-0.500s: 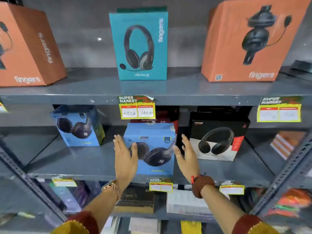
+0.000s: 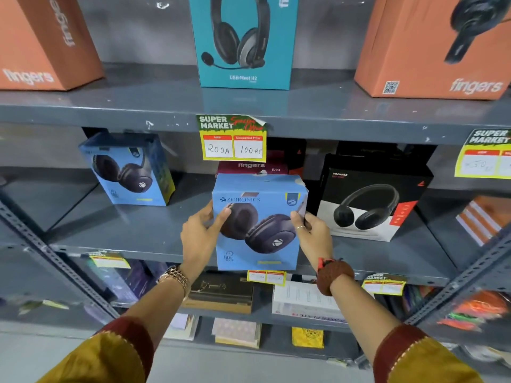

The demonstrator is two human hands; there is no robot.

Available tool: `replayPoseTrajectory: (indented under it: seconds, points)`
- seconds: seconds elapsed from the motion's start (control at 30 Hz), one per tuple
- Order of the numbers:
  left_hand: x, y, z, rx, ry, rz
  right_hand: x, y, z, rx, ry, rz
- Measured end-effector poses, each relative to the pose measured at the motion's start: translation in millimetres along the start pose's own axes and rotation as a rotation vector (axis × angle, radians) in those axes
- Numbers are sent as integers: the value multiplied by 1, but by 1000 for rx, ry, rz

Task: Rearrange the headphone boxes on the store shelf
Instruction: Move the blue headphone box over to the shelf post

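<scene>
On the far left of the middle shelf (image 2: 116, 225) a blue headphone box (image 2: 130, 170) stands well back, turned at an angle so one side panel shows. It sits well apart from the box being handled, with bare grey shelf between them.

Next comes the left hand (image 2: 200, 233), its thumb laid across the front face and the other fingers wrapped out of sight round the left edge of the Zebronics box (image 2: 260, 222). That box is at the front lip of the middle shelf, upright, face toward the person, its lower edge overhanging the shelf front; whether it rests on the shelf or is lifted just clear I cannot tell. It is light blue card with dark over-ear headphones printed on it, and its top edge looks a little scuffed and dented.

The right hand (image 2: 313, 233) mirrors the left, fingers pinching the right edge with the thumb on the front.

Right of that, just beside it, a black-and-white box (image 2: 370, 200) stands further back. A maroon box (image 2: 257, 167) hides behind the one held.

As I judge it, the job is in its early part: one box gripped, not yet placed, and the row uneven in depth and spacing.
</scene>
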State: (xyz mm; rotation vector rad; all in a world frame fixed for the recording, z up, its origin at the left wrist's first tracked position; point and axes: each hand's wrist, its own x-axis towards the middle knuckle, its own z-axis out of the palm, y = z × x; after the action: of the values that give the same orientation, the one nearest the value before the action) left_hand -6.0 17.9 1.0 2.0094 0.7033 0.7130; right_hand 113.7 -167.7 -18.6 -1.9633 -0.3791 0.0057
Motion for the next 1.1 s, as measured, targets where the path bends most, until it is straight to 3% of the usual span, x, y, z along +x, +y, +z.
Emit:
replayPoseTrajectory:
  seconds: [0.2, 0.43, 0.8, 1.1]
  points:
    - [-13, 4, -16, -73, -94, -32, -23, -13, -35, -168, 79, -60]
    - [-11, -11, -55, -147, -86, -56, -40, -40, -11, -103, 39, -115]
    - [67, -112, -210, -171, 61, -126, -42, -123, 181, 79, -153, -100]
    - [157, -189, -281, -309, 36, -163, -24, -166, 318, 116, -156, -28]
